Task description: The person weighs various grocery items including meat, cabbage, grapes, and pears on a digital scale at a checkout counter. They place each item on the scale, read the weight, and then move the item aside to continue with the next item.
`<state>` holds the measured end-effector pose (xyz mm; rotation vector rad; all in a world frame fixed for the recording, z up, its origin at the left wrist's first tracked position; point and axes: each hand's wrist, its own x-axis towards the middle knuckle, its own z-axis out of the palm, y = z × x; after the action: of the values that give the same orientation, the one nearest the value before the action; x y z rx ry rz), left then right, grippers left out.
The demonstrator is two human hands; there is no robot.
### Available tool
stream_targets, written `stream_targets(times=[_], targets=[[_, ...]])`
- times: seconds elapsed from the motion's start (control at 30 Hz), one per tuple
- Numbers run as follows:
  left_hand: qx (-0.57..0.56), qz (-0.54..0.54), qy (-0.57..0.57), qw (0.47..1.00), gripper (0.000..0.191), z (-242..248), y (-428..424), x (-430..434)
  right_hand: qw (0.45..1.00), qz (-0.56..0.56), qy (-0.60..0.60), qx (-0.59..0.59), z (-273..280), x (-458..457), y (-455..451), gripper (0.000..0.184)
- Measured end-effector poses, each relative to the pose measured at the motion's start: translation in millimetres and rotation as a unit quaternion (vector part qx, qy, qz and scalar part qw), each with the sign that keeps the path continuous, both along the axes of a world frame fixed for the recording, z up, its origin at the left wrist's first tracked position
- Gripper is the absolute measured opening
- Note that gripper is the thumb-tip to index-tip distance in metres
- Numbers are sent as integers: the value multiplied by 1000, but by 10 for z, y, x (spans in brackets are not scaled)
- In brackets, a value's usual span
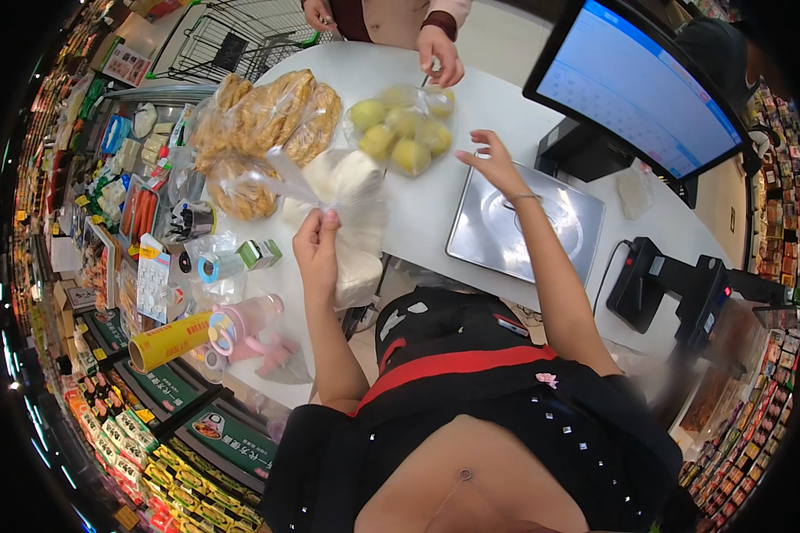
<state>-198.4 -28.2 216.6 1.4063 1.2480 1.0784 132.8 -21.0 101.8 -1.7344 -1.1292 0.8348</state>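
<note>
In my left hand (319,246) is the gathered neck of a clear plastic bag (357,230) with pale white food inside; I cannot tell what food it is. My right hand (493,163) is empty, its fingers apart, above the far left edge of a steel weighing scale (480,220). Left of that hand lies a clear bag of yellow-green fruit (403,126). Several bags of golden-brown fried food (267,120) rest farther left, behind the white bag. A person across the counter holds a hand (440,56) just beyond the fruit.
A large monitor (640,86) overhangs the right of the white counter (407,216), with a black scanner stand (640,286) nearer me. At left are a pink bottle (247,323), a yellow film roll (170,342) and a pen holder (193,220). A shopping cart (240,40) stands beyond.
</note>
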Motion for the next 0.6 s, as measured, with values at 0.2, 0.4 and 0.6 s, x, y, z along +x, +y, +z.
stream_targets(times=[0.2, 0.4, 0.6], targets=[[-8, 111, -1, 994, 24, -705, 593, -241, 990, 5, -104, 94, -466, -364, 1174, 56], [-90, 111, -51, 988, 19, -1437, 787, -166, 993, 55, 97, 36, -488, -522, 1573, 34], [-123, 96, -96, 983, 33, -1360, 750, -144, 947, -38, 315, 47, 142, -648, 1449, 36]])
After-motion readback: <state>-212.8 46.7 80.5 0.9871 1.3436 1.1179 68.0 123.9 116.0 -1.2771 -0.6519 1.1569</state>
